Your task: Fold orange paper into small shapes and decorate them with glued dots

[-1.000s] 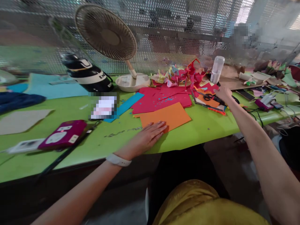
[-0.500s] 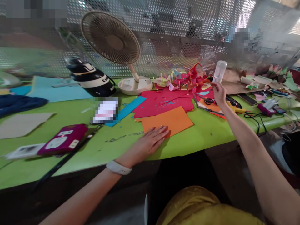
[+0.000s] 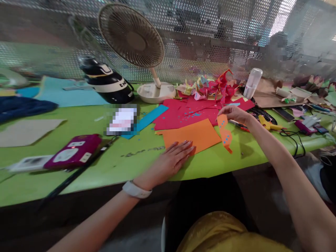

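My left hand (image 3: 174,157) lies flat, fingers stretched out, on the lower left part of an orange sheet of paper (image 3: 194,133). Between the fingertips of my right hand (image 3: 235,114) hangs an orange paper cutout (image 3: 225,134) with a wavy outline and rows of blue dots. It dangles just off the sheet's right edge, above the green table (image 3: 210,162). Red paper sheets (image 3: 173,113), sprinkled with small blue bits, lie behind the orange sheet. A blue paper strip (image 3: 149,120) rests at their left.
Behind the red sheets sit folded paper pieces (image 3: 220,89) and a clear bottle (image 3: 252,84). A yellow glue gun (image 3: 267,123) lies at right. To the left are a fan (image 3: 156,92), a black flask (image 3: 109,85), a blurred-out phone (image 3: 123,119) and a purple device (image 3: 73,150).
My right hand has come nearer, toward the orange sheet, bringing the dotted orange cutout from the scissors area. My left hand stays on the sheet. The view has shifted slightly.
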Demonstrator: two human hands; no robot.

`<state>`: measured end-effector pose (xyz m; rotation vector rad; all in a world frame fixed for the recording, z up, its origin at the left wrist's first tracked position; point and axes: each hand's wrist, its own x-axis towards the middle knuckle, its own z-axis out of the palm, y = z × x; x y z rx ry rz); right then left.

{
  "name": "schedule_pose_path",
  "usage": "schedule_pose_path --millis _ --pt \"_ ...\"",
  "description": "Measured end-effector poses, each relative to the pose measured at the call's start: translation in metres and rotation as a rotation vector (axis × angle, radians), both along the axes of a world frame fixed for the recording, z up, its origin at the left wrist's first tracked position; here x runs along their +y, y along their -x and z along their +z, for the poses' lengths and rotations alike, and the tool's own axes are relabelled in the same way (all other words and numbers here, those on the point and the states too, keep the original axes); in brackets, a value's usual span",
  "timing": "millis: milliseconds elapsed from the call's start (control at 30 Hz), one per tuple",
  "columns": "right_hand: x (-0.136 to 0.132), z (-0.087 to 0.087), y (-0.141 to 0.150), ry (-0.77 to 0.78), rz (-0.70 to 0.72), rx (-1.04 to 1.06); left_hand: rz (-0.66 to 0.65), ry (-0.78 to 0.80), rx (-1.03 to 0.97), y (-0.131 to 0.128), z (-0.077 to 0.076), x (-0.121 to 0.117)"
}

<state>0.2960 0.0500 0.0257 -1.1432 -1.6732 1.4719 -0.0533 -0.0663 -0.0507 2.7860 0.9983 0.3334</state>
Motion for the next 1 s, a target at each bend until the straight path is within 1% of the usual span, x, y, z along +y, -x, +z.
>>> schedule_pose_path --millis 33,67,100,133,167,200,267,300,333,400,500,533,600,700,767,800,833,900,933,1000 --pt "0.007 0.001 0.003 0.063 0.061 -0.053 0.002 -0.001 -0.005 0.0 0.001 -0.001" --pt "0.015 0.002 0.006 0.096 0.025 -0.064 0.004 -0.001 -0.009 -0.001 0.002 -0.002" --pt "0.026 0.004 0.009 0.094 -0.094 -0.031 0.007 -0.003 -0.01 -0.001 0.002 -0.003" --pt "0.038 0.007 0.012 0.074 -0.263 0.03 0.008 -0.006 -0.012 -0.001 0.003 -0.004" --pt "0.05 0.01 0.013 0.037 -0.482 0.128 0.007 -0.01 -0.015 -0.001 0.003 -0.004" --pt "0.061 0.013 0.013 -0.004 -0.608 0.19 0.006 -0.015 -0.018 -0.001 0.003 -0.005" --pt "0.077 0.019 0.012 -0.039 -0.707 0.248 0.001 -0.019 -0.02 -0.001 0.004 -0.006" --pt "0.081 0.021 0.01 -0.046 -0.716 0.265 0.0 -0.019 -0.017 -0.001 0.004 -0.006" --pt "0.081 0.021 0.009 -0.037 -0.712 0.271 -0.001 -0.017 -0.012 -0.001 0.004 -0.007" --pt "0.072 0.017 0.008 0.002 -0.674 0.251 -0.001 -0.013 -0.004 -0.001 0.004 -0.007" --pt "0.044 0.005 0.005 0.055 -0.586 0.175 -0.005 -0.016 -0.011 -0.001 0.003 -0.006" --pt "0.033 0.002 0.002 0.053 -0.548 0.135 -0.004 -0.018 -0.017 -0.001 0.003 -0.006" --pt "0.012 -0.001 -0.009 -0.001 -0.463 0.007 0.001 -0.019 -0.026 -0.001 0.002 -0.004" --pt "-0.02 0.003 -0.038 -0.18 -0.419 -0.263 0.0 -0.004 -0.023 -0.001 0.001 -0.001" --pt "-0.041 0.009 -0.061 -0.314 -0.394 -0.556 -0.007 0.013 -0.007 -0.001 0.001 0.0" --pt "-0.052 0.012 -0.07 -0.353 -0.379 -0.728 -0.008 0.02 0.005 0.0 0.001 0.001" --pt "-0.062 0.014 -0.078 -0.367 -0.364 -0.89 -0.008 0.026 0.016 0.0 0.001 0.002" --pt "-0.078 0.016 -0.087 -0.374 -0.325 -1.129 0.001 0.032 0.032 -0.001 0.001 0.004" --pt "-0.084 0.015 -0.088 -0.372 -0.295 -1.202 0.011 0.032 0.034 -0.001 0.001 0.004" --pt "-0.089 0.01 -0.088 -0.377 -0.233 -1.269 0.033 0.027 0.034 -0.001 0.001 0.006"
